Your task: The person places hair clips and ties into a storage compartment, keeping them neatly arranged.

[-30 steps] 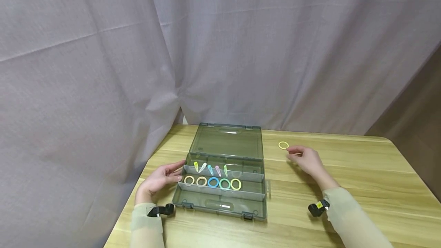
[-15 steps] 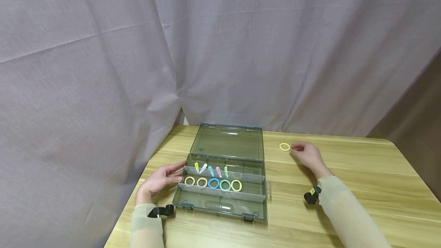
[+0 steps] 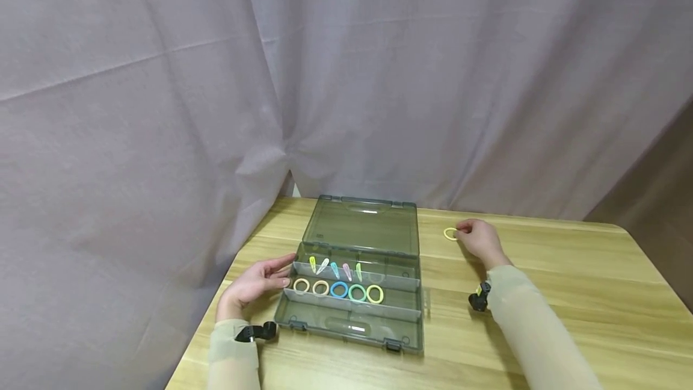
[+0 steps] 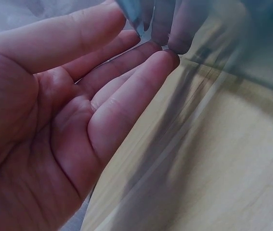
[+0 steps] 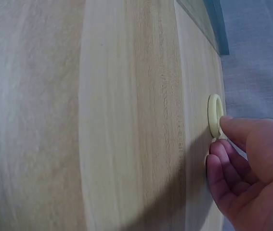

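My right hand (image 3: 480, 239) pinches the right edge of a pale yellow hair tie (image 5: 211, 116) near the table's back edge. Thumb and fingertips meet at the ring, which tilts slightly in the head view. To the left lies a hinged, smoky-clear storage box (image 3: 346, 325), its lid (image 3: 363, 227) folded back. My left hand (image 3: 253, 286) rests against the box's left side with fairly straight fingers. In the middle compartment several hair ties stand in a row, among them a blue one (image 3: 339, 297) and a green one (image 3: 350, 294). Snap hair clips (image 3: 335, 269) line the back compartment.
The wooden table (image 3: 568, 294) ends at a grey curtain (image 3: 379, 107) behind and at the left. Thin clear dividers (image 3: 400, 312) split the box lengthwise. Two latches, one of them a dark latch (image 3: 393, 345), sit along its front edge.
My right hand has shifted slightly and closed on the yellow hair tie, which lay flat before and tilts now. My left hand has stayed at the box's side.
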### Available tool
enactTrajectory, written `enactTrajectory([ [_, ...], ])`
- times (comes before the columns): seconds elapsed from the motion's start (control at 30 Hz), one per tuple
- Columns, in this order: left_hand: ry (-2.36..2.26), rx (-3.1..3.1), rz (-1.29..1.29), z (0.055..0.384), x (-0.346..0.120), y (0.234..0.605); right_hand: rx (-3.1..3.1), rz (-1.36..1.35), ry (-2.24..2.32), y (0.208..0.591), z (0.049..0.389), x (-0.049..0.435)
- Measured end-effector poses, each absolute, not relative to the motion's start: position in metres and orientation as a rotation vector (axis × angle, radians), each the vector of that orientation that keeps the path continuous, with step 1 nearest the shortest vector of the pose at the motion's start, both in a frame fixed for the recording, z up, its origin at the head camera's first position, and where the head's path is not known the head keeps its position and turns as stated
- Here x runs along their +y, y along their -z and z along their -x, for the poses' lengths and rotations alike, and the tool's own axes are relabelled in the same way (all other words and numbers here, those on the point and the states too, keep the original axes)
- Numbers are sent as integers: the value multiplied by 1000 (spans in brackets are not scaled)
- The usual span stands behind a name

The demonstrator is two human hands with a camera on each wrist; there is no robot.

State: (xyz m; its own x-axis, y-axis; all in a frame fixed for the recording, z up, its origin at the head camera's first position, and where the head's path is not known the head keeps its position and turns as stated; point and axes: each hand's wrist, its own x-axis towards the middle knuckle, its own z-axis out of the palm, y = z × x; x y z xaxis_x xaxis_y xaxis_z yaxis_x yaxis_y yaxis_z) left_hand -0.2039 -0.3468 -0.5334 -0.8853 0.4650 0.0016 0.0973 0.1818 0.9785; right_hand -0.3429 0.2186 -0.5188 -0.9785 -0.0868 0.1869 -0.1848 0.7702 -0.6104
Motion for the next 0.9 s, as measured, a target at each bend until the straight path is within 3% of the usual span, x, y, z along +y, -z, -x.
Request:
enactTrajectory([
  [0.9, -1753, 2175, -492, 203, -345, 534, -2815, -226, -1005, 526, 342, 218],
])
